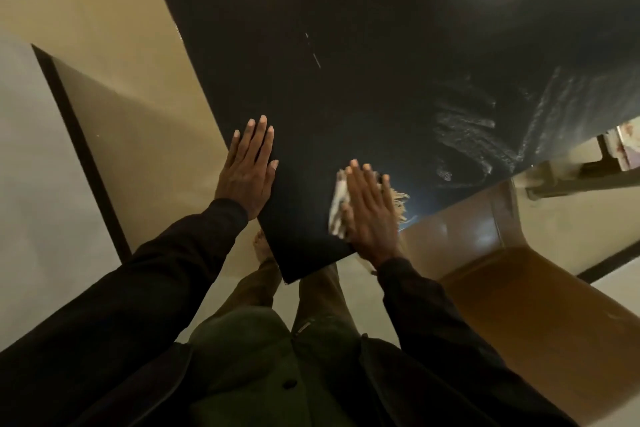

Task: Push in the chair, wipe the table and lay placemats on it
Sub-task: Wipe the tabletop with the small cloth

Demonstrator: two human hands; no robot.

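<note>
A glossy black table (pixel 346 62) fills the upper middle of the head view, one corner pointing toward me. My left hand (pixel 247 168) lies flat with straight fingers on the table's left edge. My right hand (pixel 370 210) presses flat on a white cloth (pixel 337 204) with a frayed tan fringe near the table's near-right edge. Wet wipe streaks (pixel 464 135) shine on the table to the right of the cloth. A brown wooden chair (pixel 502 270) stands at the right side, its seat partly under the table edge.
Beige floor surrounds the table. A dark-framed wall edge or door (pixel 79 149) runs along the left. My legs and a bare foot (pixel 261 246) stand at the table corner. Some furniture (pixel 609 152) shows at the far right.
</note>
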